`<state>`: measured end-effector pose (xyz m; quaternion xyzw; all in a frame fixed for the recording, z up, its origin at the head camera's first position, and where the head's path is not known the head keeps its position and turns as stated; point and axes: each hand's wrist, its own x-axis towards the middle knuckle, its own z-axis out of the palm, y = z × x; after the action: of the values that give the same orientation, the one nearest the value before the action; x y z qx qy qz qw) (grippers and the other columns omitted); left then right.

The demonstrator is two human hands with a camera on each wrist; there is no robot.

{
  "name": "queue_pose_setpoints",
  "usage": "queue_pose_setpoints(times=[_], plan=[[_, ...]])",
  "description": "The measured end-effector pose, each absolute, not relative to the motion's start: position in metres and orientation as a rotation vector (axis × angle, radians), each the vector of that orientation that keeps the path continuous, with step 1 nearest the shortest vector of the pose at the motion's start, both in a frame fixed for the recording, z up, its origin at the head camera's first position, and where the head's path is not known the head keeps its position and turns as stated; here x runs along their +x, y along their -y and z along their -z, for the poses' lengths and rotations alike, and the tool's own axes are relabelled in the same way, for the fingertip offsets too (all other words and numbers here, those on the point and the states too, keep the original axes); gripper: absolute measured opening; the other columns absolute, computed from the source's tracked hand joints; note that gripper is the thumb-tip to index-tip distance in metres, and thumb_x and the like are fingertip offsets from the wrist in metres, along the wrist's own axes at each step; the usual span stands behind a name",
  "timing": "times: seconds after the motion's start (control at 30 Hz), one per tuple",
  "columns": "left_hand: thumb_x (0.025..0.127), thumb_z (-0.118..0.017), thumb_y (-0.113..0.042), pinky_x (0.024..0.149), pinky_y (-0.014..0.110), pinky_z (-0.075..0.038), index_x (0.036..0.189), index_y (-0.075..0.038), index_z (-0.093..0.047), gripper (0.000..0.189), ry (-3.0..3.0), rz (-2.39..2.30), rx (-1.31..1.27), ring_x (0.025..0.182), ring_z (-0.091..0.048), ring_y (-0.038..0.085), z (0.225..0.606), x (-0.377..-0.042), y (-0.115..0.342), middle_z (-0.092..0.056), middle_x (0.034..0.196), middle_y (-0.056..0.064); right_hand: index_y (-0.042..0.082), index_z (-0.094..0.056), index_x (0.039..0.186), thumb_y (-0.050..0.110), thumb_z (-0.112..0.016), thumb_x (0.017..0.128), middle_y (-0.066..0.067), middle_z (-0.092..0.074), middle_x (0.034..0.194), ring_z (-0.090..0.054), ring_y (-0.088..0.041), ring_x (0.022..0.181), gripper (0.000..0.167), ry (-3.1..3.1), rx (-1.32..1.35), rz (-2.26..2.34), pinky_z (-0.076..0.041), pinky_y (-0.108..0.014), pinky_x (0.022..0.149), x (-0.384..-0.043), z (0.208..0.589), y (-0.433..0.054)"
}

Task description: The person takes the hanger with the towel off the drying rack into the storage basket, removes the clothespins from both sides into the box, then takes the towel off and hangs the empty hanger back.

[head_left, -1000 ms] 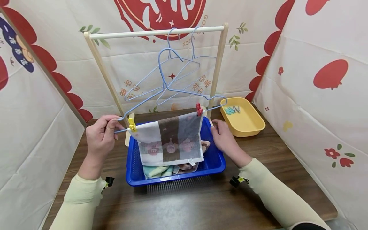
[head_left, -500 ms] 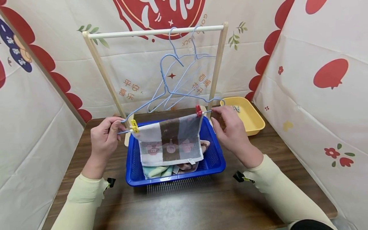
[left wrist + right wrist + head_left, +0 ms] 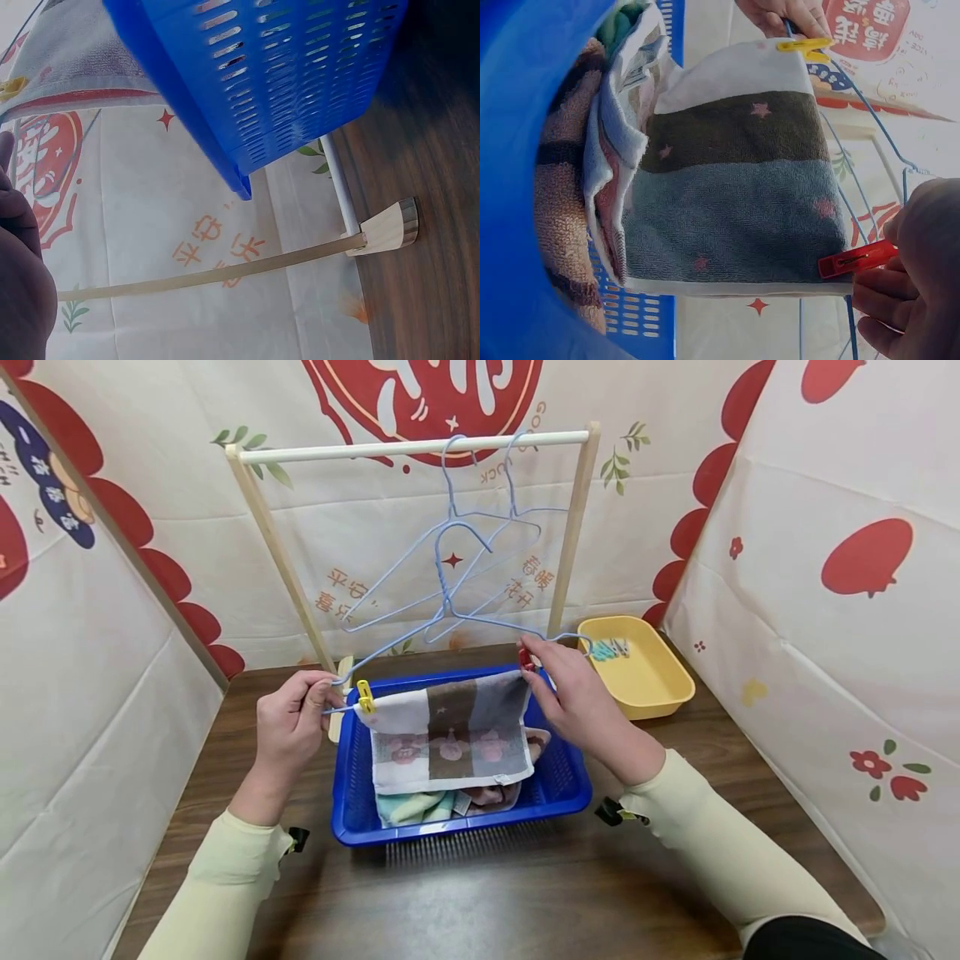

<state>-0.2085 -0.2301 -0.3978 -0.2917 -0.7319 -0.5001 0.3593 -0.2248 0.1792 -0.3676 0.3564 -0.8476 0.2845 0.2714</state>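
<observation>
pinching red clip (image 3: 851, 260) with right hand (image 3: 581, 697) fingers; left hand (image 3: 292, 718) fingers grip hanger (image 3: 447, 604) at its left end. towel (image 3: 452, 739) hangs between them over blue basket (image 3: 583, 795), top edge crosswise, red-clipped corner nearer right hand.

left forearm (image 3: 217, 872) and right forearm (image 3: 723, 843) angle forward and inward; the left hand (image 3: 291, 720) grips, thumb (image 3: 312, 703) against bent fingers (image 3: 303, 681), while the right hand (image 3: 581, 702) pinches between thumb and fingers.
</observation>
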Motion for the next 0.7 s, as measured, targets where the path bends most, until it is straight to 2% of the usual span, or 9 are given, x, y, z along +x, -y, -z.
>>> queue_pose_setpoints(times=[0.17,0.33,0.43,0.5,0.6,0.7], plan=[[0.109,-0.066,0.002,0.055,0.011,-0.053,0.108,0.009,-0.075,0.012,1.886,1.288,-0.742,0.069,-0.067,-0.002,0.3982,-0.208,0.2304,-0.073,0.079,0.019,0.004,-0.066,0.149,0.002,-0.078,0.103,-0.014,-0.075,0.135,-0.069,-0.035,0.126,0.048,2.311,0.936,-0.925,-0.057,-0.057,0.107,-0.2267,0.3666,-0.1806],[0.109,-0.065,0.001,0.055,0.011,-0.052,0.108,0.009,-0.075,0.013,1.889,1.285,-0.732,0.068,-0.066,-0.002,0.3984,-0.208,0.2312,-0.073,0.079,0.017,0.005,-0.073,0.139,0.003,-0.08,0.101,-0.01,-0.077,0.133,-0.071,-0.031,0.128,0.039,2.271,0.954,-0.985,-0.059,-0.054,0.107,-0.2268,0.3655,-0.1807],[0.11,-0.065,0.001,0.055,0.011,-0.052,0.108,0.009,-0.075,0.013,1.891,1.283,-0.733,0.068,-0.065,-0.004,0.3983,-0.2082,0.2315,-0.073,0.079,0.016,0.006,-0.076,0.134,0.005,-0.081,0.101,-0.008,-0.078,0.131,-0.073,-0.029,0.123,0.033,2.253,0.937,-0.996,-0.062,-0.053,0.101,-0.2263,0.366,-0.1805],[0.11,-0.065,0.0,0.056,0.011,-0.052,0.108,0.009,-0.075,0.013,1.891,1.283,-0.736,0.069,-0.065,-0.004,0.3982,-0.2083,0.2316,-0.073,0.079,0.016,0.009,-0.078,0.132,0.006,-0.081,0.101,-0.006,-0.079,0.128,-0.074,-0.027,0.12,0.031,2.252,0.912,-1.007,-0.063,-0.05,0.096,-0.2259,0.3662,-0.1799],[0.11,-0.065,0.0,0.056,0.01,-0.052,0.109,0.009,-0.075,0.013,1.893,1.283,-0.739,0.07,-0.065,-0.004,0.3982,-0.2085,0.2317,-0.074,0.08,0.016,0.011,-0.08,0.128,0.005,-0.082,0.1,-0.005,-0.081,0.124,-0.075,-0.023,0.113,0.028,2.249,0.884,-1.029,-0.062,-0.039,0.087,-0.226,0.3669,-0.1793],[0.11,-0.065,0.001,0.056,0.01,-0.052,0.109,0.009,-0.075,0.013,1.896,1.282,-0.739,0.07,-0.065,-0.004,0.3981,-0.2084,0.2317,-0.074,0.08,0.016,0.013,-0.082,0.125,0.004,-0.082,0.1,-0.003,-0.081,0.122,-0.075,-0.02,0.11,0.027,2.244,0.867,-1.042,-0.062,-0.034,0.085,-0.2263,0.3672,-0.1789]])
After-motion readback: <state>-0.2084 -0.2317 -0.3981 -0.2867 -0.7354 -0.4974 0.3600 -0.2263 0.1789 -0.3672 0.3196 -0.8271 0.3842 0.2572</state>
